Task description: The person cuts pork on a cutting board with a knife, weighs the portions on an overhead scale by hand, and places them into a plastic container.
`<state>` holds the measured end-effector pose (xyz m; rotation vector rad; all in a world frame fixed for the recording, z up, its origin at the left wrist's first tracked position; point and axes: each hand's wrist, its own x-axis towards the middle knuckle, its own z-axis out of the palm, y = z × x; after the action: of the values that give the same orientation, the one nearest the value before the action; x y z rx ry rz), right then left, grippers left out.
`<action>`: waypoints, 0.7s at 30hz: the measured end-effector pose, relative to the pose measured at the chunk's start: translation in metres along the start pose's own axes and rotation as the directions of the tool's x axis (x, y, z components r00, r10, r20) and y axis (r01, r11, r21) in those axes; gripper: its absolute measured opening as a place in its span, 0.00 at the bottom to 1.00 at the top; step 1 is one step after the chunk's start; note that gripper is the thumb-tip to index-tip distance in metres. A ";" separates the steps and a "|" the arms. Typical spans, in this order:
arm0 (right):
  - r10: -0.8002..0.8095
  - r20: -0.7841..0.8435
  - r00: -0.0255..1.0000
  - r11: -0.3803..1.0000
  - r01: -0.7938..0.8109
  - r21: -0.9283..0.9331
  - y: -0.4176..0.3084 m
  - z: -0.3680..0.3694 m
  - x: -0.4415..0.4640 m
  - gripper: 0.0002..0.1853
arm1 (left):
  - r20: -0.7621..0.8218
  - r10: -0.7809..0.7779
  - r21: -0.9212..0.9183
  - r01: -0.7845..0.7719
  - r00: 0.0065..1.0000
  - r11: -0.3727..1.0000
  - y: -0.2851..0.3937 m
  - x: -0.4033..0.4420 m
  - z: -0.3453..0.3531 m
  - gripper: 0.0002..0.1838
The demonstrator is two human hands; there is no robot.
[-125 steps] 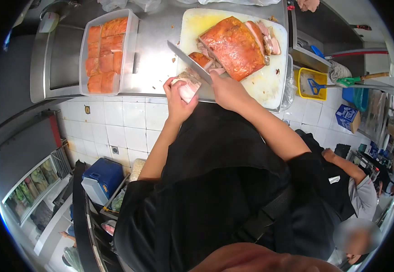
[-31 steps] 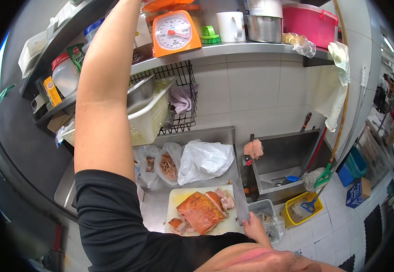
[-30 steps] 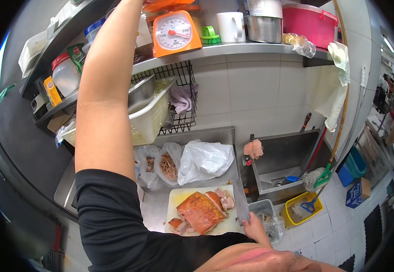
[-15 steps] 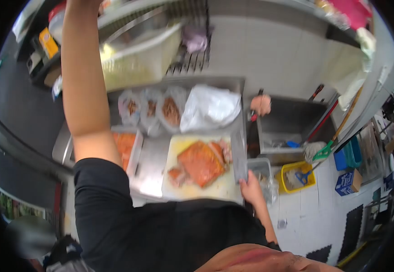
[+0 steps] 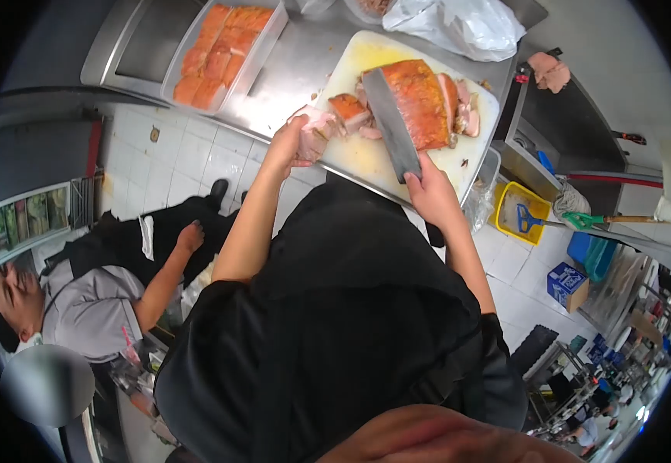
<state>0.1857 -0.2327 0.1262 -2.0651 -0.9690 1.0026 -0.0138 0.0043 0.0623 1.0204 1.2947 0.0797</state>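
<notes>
The left forearm (image 5: 247,231) reaches up and slightly inward from the dark sleeve, bringing the left hand (image 5: 281,150) to the left edge of the white cutting board (image 5: 447,163). That hand is partly closed, its fingers curled around the near side of a pale piece of meat (image 5: 318,131), which juts out over the board's edge. The right forearm (image 5: 468,258) angles up and inward from the other side, and the right hand (image 5: 433,194) sits at the near edge of the board, closed on the handle end of a broad-bladed knife (image 5: 392,123); most of the handle is hidden in the grip. The blade points away from the body and leans left, passing across the left part of a large slab of meat (image 5: 422,96) with a glossy orange-brown rind. Whether the blade touches the slab or is just above it cannot be told. The slab lies on the board, with cut slices (image 5: 467,116) along its right side and a smaller rind-topped chunk (image 5: 349,109) to the left of the knife, close to the held piece. Farther left, a plastic tub (image 5: 258,65) of orange-topped blocks (image 5: 218,58) stands on the steel counter (image 5: 297,81).
</notes>
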 end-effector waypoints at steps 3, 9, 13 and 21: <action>-0.035 0.064 0.997 0.993 0.041 -0.108 -0.005 0.024 0.014 0.18 | -0.021 -0.043 0.089 0.045 0.999 0.995 -0.005 -0.005 0.000 0.38; 0.004 0.133 0.991 0.960 0.033 -0.278 -0.030 0.050 0.025 0.13 | -0.073 -0.053 0.074 0.058 0.996 0.996 -0.007 -0.004 0.004 0.32; -0.022 0.128 0.992 0.935 0.065 -0.348 -0.033 0.055 0.026 0.11 | -0.221 0.722 0.547 -0.530 0.656 0.649 -0.024 0.017 0.003 0.19; -0.093 0.084 0.992 0.906 0.119 -0.406 -0.065 0.062 0.029 0.11 | -0.049 0.894 0.569 -0.723 0.446 0.392 -0.032 0.025 0.018 0.13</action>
<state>0.1251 -0.1612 0.1351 -2.2947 -1.4089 0.8650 -0.0063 -0.0100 0.0213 2.1337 0.9789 0.8035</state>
